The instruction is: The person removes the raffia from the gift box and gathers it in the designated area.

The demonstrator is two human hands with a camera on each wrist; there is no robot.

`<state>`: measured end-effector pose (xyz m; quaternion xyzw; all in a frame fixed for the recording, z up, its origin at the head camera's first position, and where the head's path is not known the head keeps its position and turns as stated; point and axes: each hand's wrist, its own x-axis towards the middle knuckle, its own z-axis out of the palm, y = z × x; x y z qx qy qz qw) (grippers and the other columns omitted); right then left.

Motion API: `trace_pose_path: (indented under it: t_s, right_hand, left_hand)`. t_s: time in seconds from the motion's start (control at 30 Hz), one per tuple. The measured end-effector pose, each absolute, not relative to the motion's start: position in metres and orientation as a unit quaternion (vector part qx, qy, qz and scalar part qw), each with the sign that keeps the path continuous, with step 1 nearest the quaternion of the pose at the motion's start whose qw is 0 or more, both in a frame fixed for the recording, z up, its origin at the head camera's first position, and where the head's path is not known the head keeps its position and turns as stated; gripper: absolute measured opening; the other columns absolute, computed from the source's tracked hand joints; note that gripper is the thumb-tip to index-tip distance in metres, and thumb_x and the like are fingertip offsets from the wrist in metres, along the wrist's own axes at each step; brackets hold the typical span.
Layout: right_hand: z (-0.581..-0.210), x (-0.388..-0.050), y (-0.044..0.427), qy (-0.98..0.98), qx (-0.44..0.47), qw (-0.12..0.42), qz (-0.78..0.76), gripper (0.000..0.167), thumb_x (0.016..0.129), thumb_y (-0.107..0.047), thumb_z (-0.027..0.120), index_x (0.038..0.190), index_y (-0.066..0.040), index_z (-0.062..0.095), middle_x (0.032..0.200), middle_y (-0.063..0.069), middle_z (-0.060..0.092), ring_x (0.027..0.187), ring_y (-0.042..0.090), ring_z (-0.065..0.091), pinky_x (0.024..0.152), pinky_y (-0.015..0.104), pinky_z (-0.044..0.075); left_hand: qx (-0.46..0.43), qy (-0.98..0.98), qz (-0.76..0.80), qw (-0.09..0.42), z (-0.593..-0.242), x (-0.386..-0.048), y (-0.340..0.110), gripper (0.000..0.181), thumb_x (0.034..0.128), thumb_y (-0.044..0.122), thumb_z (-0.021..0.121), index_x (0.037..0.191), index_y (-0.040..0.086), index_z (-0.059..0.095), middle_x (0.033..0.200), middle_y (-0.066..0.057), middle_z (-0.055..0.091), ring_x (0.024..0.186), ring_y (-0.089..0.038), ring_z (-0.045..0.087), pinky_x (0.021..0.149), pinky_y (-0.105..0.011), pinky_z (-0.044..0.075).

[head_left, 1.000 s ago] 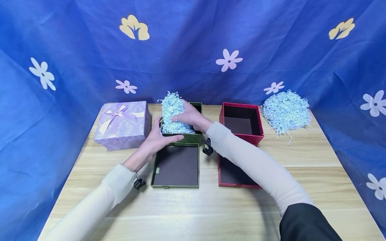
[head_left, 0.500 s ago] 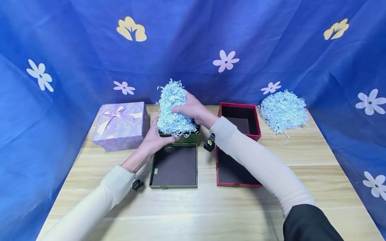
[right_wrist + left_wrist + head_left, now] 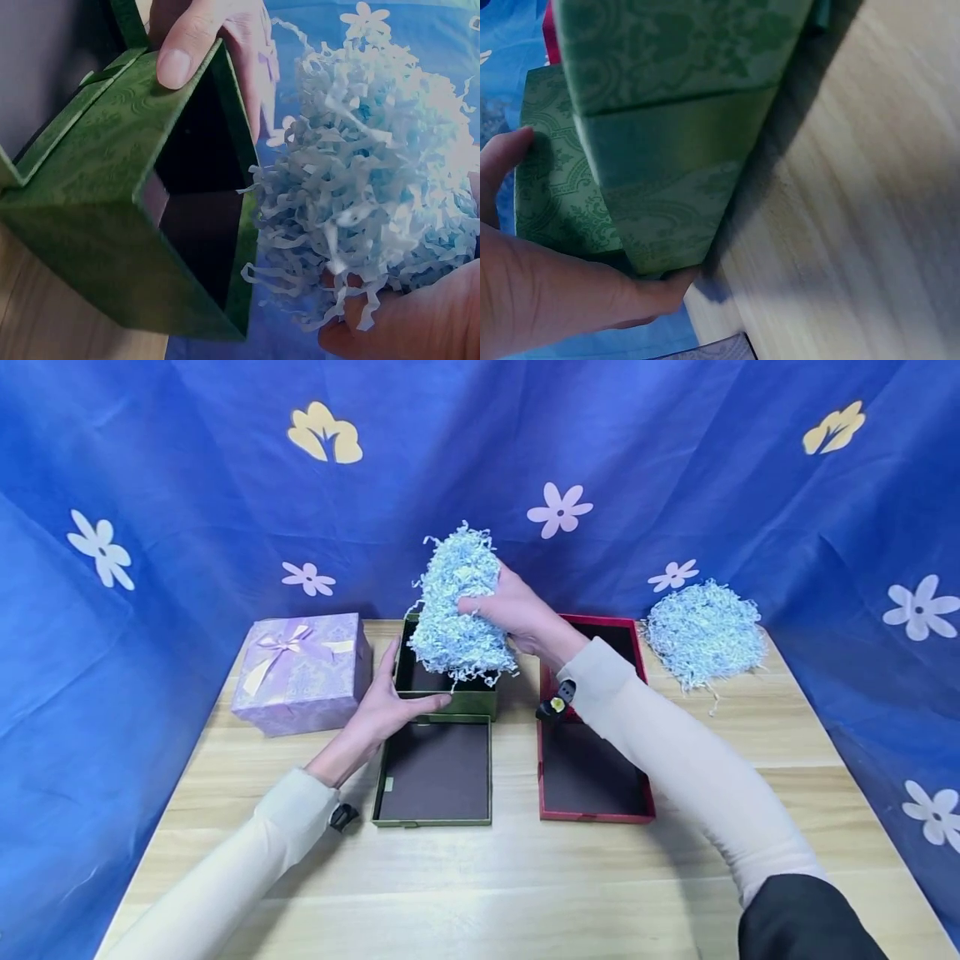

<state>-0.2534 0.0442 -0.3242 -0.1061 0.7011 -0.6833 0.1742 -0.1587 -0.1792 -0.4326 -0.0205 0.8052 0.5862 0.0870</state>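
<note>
A clump of light blue shredded paper (image 3: 459,606) is raised above a green gift box (image 3: 471,703), gripped from its right side by my right hand (image 3: 521,614). In the right wrist view, loose strands of the shredded paper (image 3: 367,165) hang beside the box's mouth, and the dark interior shows. My left hand (image 3: 382,697) holds the green box at its near left corner, thumb along the front wall and fingers on the left side. The left wrist view has the green box (image 3: 675,150) up close, its patterned side between thumb and fingers. The box's lid (image 3: 435,772) lies inside-up in front of it.
A purple gift box (image 3: 300,672) with a ribbon bow stands on the left. Right of the green box is a red box (image 3: 600,628), partly hidden by my right arm, its lid (image 3: 596,772) in front. More blue shredded paper (image 3: 705,631) is heaped at the back right.
My right hand has lifted the shredded paper up out of the green box and shifted slightly right, exposing the box's dark inside. My left hand has stayed at the box's corner.
</note>
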Motion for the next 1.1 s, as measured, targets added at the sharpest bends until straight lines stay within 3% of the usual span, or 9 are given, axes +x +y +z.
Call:
trace_pose_path:
  t_s: [0.23,0.47,0.53,0.7,0.8,0.87,0.93,1.0,1.1]
  right_hand:
    - [-0.322,-0.253,0.074,0.678,-0.089,0.164,-0.711,0.077,0.098,0.011,0.067,0.162,-0.019,0.038,0.142,0.011,0.060,0.115,0.026,0.062,0.091,0.041,0.060]
    - [-0.321,-0.247,0.109,0.681,-0.087,0.141,-0.713,0.078,0.098,0.010,0.064,0.165,-0.016,0.034,0.144,0.010,0.054,0.116,0.024,0.056,0.089,0.034,0.053]
    - [-0.320,-0.244,0.119,0.691,-0.081,0.133,-0.706,0.081,0.099,0.008,0.064,0.168,-0.015,0.029,0.151,0.009,0.049,0.122,0.023,0.051,0.094,0.033,0.050]
    - [-0.320,-0.239,0.141,0.714,-0.047,0.124,-0.687,0.092,0.097,0.005,0.066,0.174,-0.016,0.020,0.170,0.005,0.031,0.141,0.019,0.036,0.115,0.036,0.036]
    - [-0.322,-0.237,0.155,0.712,-0.023,0.126,-0.690,0.094,0.098,0.003,0.065,0.176,-0.021,0.017,0.176,0.004,0.022,0.150,0.020,0.026,0.126,0.050,0.021]
    - [-0.322,-0.235,0.164,0.712,-0.005,0.127,-0.691,0.097,0.099,0.000,0.066,0.177,-0.025,0.013,0.179,0.002,0.015,0.157,0.021,0.017,0.128,0.061,0.009]
    - [-0.320,-0.232,0.174,0.716,0.014,0.134,-0.685,0.104,0.102,-0.006,0.067,0.177,-0.029,-0.001,0.182,-0.002,-0.002,0.162,0.020,0.000,0.125,0.068,-0.003]
    - [-0.319,-0.228,0.183,0.718,0.031,0.140,-0.681,0.111,0.103,-0.010,0.067,0.175,-0.028,-0.015,0.181,-0.002,-0.016,0.163,0.022,-0.013,0.123,0.071,-0.008]
    - [-0.317,-0.221,0.197,0.714,0.045,0.142,-0.684,0.116,0.103,-0.010,0.066,0.170,-0.024,-0.027,0.178,-0.003,-0.026,0.160,0.018,-0.018,0.123,0.067,-0.012]
  left_hand:
    - [0.002,0.809,0.579,0.098,-0.432,-0.161,-0.183,0.134,0.0895,0.040,0.093,0.174,0.040,-0.011,0.181,0.001,-0.010,0.165,-0.029,-0.004,0.129,-0.061,0.012]
    - [0.010,0.811,0.577,0.094,-0.431,-0.165,-0.182,0.128,0.0917,0.041,0.091,0.173,0.047,-0.007,0.181,0.002,-0.006,0.164,-0.030,0.002,0.128,-0.063,0.016]
    - [0.013,0.812,0.576,0.090,-0.432,-0.166,-0.183,0.125,0.0924,0.042,0.090,0.172,0.050,-0.006,0.181,0.001,-0.005,0.164,-0.032,0.004,0.128,-0.064,0.017]
    - [0.015,0.817,0.570,0.087,-0.432,-0.169,-0.183,0.123,0.0919,0.046,0.090,0.174,0.048,-0.003,0.182,0.001,-0.002,0.165,-0.032,0.003,0.128,-0.064,0.016]
    - [0.016,0.819,0.567,0.088,-0.432,-0.171,-0.183,0.124,0.0916,0.048,0.089,0.174,0.047,-0.003,0.182,0.004,-0.003,0.165,-0.029,0.001,0.128,-0.064,0.014]
    - [0.016,0.819,0.567,0.089,-0.432,-0.171,-0.182,0.124,0.0919,0.048,0.089,0.174,0.046,-0.003,0.181,0.005,-0.004,0.165,-0.028,0.000,0.129,-0.063,0.013]
    - [0.016,0.817,0.569,0.091,-0.432,-0.172,-0.182,0.124,0.0921,0.047,0.089,0.174,0.045,-0.004,0.181,0.006,-0.004,0.164,-0.027,-0.001,0.129,-0.062,0.012]
    - [0.017,0.817,0.569,0.090,-0.432,-0.172,-0.181,0.125,0.0924,0.046,0.089,0.175,0.044,-0.005,0.181,0.005,-0.005,0.164,-0.027,-0.001,0.129,-0.062,0.012]
    - [0.017,0.819,0.567,0.088,-0.431,-0.172,-0.181,0.125,0.0925,0.044,0.089,0.174,0.044,-0.005,0.181,0.006,-0.005,0.164,-0.026,-0.001,0.129,-0.062,0.013]
